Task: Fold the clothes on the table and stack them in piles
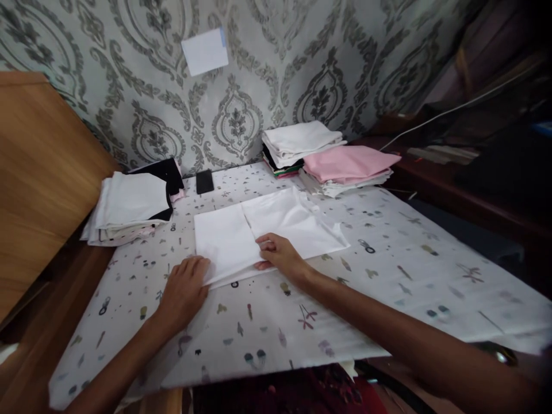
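two bare hands at one white cloth (pixel 224 233), which lies folded on the bench (pixel 371 310), under and just beyond the fingers. left hand (pixel 183 290): fingers bent over the near left corner, touching it, probably to keep that corner from sliding. whether its thumb grips from below: cannot tell, hidden. right hand (pixel 282 259): fingers closed in a pinch on the cloth at the middle of its near side, where the edge of an upper layer meets it. judged: held at that edge so the layer can be guided without dragging the rest. right of these fingers the cloth is looser and creased; no finger bears on that part.

beyond the left fingers, off to their left: folded stack (pixel 135 198), white on top, black and pink pieces in it, beside a wooden panel (pixel 52 161). set aside, presumably so the arms do not disturb it.

farther, ahead of the fingers: dark flat object (pixel 204 181), resembles a phone, near the wall (pixel 237 123); likely put there to be out of the way.

beyond and right of the right fingers: pink-topped pile (pixel 349 164), then white-topped pile (pixel 299 141), side by side; likely stacked to save room.

farthest, above the fingers' level: pale paper (pixel 204 52) on the wall; fixing not visible.
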Action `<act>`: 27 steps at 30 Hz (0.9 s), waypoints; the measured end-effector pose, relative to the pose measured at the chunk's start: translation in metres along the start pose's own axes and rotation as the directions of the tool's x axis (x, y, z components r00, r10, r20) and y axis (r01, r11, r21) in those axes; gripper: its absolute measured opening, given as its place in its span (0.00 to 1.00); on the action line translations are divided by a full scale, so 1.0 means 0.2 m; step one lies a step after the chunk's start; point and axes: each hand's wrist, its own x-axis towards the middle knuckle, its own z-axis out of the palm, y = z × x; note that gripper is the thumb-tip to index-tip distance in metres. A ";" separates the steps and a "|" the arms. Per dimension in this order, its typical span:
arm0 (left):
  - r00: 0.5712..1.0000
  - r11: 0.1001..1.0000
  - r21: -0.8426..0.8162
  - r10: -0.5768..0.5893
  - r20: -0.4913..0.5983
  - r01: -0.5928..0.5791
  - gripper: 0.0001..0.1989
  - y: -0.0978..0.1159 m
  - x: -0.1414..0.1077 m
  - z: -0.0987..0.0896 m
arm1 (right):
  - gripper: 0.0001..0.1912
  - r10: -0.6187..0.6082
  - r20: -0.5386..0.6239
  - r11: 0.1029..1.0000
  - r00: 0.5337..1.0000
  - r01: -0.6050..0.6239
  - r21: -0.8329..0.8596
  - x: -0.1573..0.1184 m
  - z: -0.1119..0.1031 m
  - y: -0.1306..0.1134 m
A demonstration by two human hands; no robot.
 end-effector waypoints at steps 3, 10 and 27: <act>0.995 0.994 -0.084 0.068 -0.070 -0.074 0.16 -0.01 -0.01 0.00 | 0.15 -0.174 0.000 0.913 0.985 0.161 -0.375 0.01 -0.04 -0.01; 0.964 0.928 -0.298 0.167 -0.207 -0.225 0.16 0.01 0.13 -0.03 | 0.18 -0.518 0.342 0.258 0.784 0.524 -0.811 0.17 0.17 -0.16; 0.991 0.789 -0.604 -0.130 0.019 0.114 0.06 -0.62 0.88 0.18 | 0.29 -0.402 0.331 0.019 0.854 0.369 -0.929 0.49 0.31 -0.01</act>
